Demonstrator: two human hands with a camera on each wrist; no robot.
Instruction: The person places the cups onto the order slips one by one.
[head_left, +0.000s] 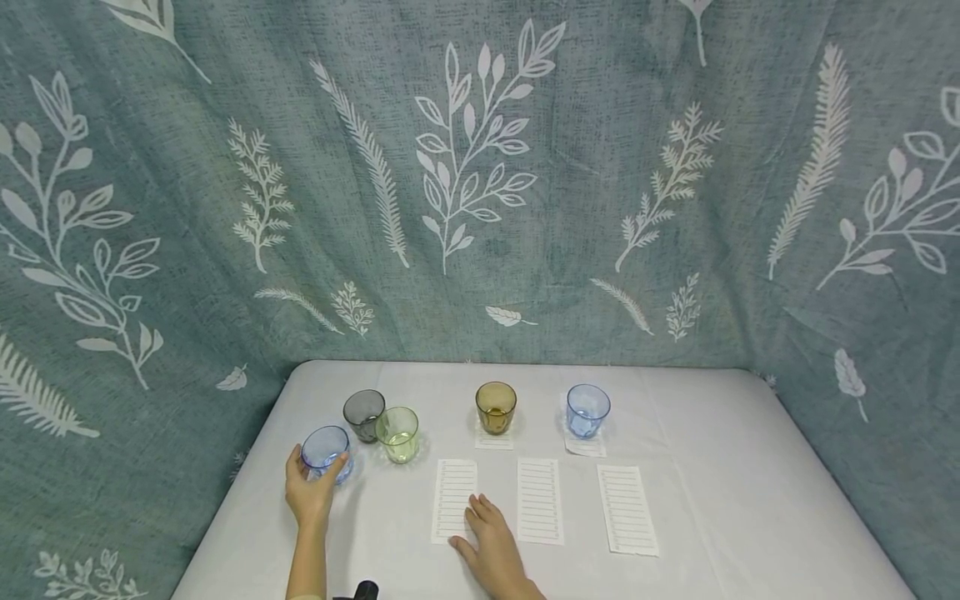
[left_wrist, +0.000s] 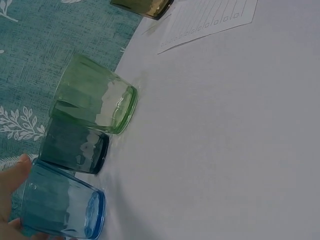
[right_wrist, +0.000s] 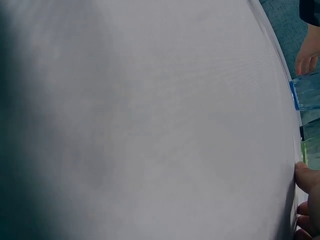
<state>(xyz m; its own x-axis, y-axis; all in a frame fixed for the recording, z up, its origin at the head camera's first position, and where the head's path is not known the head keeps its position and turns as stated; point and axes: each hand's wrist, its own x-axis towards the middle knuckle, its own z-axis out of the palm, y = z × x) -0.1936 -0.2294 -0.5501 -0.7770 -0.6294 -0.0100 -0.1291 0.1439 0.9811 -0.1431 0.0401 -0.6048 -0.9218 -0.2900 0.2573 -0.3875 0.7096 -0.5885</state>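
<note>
Right hand toward the near edge of the white-covered table, at the left lined strip; fingers extended, thumb apart, contact unclear. Two more lined strips lie right of that one. Left hand, by the table's left edge, grips a blue glass tumbler between thumb and fingers. Tumbler transparent, base visible through wall; mouth up, long axis roughly vertical. Green tumbler and grey tumbler upright just beside. Near far edge: amber tumbler, second blue tumbler, upright on paper slips, see-through to base.
</note>
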